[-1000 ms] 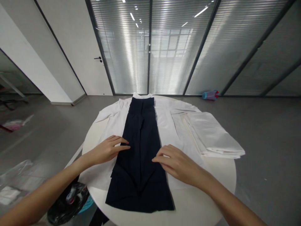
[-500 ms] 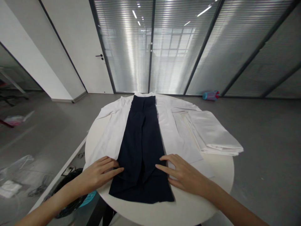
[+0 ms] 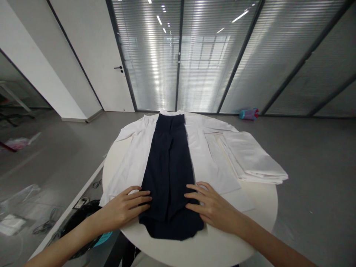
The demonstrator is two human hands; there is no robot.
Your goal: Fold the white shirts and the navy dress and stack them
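A dark navy garment, folded into a long strip, lies over a spread white shirt on the round table. My left hand rests on the garment's lower left edge, its fingers stretched and apart. On the lower right edge, the fingers of my right hand lie spread on the dark cloth. Neither hand grasps the cloth visibly. The garment's bottom hem curves, with both lower corners drawn inward. The white shirt shows on both sides of it, sleeves out.
A folded white cloth sits at the table's right, hanging slightly over the edge. Below left stands a bin with a black bag. Plastic wrap and cables lie on the floor. A blue and pink container lies near the glass wall.
The garment's lower corners have come inward, so its hem is now narrower and rounded. My left hand has shifted slightly right; my right hand's fingers have spread further over the cloth.
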